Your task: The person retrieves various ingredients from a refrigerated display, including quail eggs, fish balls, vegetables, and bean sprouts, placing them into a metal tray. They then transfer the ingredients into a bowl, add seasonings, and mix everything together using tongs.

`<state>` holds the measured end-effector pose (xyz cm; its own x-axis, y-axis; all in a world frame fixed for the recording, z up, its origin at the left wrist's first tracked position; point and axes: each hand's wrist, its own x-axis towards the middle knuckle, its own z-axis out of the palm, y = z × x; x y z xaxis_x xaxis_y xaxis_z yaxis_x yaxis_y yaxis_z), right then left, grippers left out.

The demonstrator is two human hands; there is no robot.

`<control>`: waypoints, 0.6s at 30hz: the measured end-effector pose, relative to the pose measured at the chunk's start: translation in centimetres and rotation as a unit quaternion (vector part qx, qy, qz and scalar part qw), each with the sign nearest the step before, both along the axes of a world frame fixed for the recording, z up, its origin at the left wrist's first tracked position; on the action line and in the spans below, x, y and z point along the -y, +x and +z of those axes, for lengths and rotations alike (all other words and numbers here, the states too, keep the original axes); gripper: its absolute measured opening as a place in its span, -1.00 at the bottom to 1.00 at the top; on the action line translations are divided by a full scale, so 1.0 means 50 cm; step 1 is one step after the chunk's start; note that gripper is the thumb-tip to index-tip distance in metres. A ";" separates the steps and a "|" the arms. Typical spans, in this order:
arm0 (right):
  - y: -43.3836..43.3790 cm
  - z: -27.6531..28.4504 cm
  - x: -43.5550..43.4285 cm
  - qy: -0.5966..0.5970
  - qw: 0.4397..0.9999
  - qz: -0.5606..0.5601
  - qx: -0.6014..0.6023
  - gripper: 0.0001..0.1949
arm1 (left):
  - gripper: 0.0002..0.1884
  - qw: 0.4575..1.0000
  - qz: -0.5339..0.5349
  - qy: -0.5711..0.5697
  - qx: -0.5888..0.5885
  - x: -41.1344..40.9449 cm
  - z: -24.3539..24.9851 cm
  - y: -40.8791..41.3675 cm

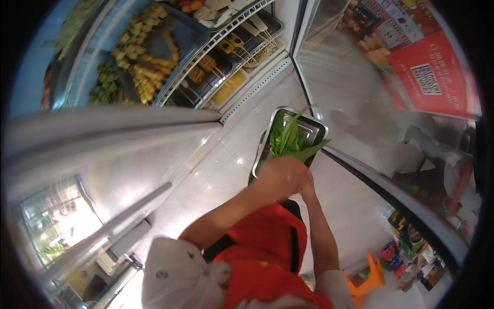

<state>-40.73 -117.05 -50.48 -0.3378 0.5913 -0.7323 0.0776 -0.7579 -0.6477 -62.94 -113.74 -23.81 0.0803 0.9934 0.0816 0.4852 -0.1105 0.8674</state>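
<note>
A rectangular metal tray (256,164) holding green leafy vegetables (287,139) is in front of my red apron (262,239). My left hand (283,175) is blurred and lies over the tray's near end, by the lower leaves. Close beside it, my right hand (308,185) is mostly hidden behind the left; its fingers cannot be made out. Whether either hand grips the tray or the leaves does not show. One long leaf sticks out past the tray's right rim.
Ahead stands a display fridge, its wire shelf (216,42) bearing trays of skewered food (208,63). A glass door (347,85) with red printed stickers spans the right side. Beyond it is another person's arm (461,185). An orange plastic object (368,284) is at lower right.
</note>
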 end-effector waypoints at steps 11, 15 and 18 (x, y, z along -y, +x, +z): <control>-0.167 -0.267 -0.140 -0.097 0.995 0.011 0.005 -0.72 | -0.45 0.803 0.430 -0.257 -0.324 -0.195 -0.664 -0.545; -0.238 -0.246 -0.178 -0.112 0.993 0.021 0.006 -0.74 | -0.49 0.813 0.332 -0.046 -0.476 -0.180 -0.794 -0.614; -0.262 -0.296 -0.178 -0.110 0.994 0.007 0.010 -0.74 | -0.51 0.843 0.324 -0.140 -0.406 -0.181 -0.784 -0.634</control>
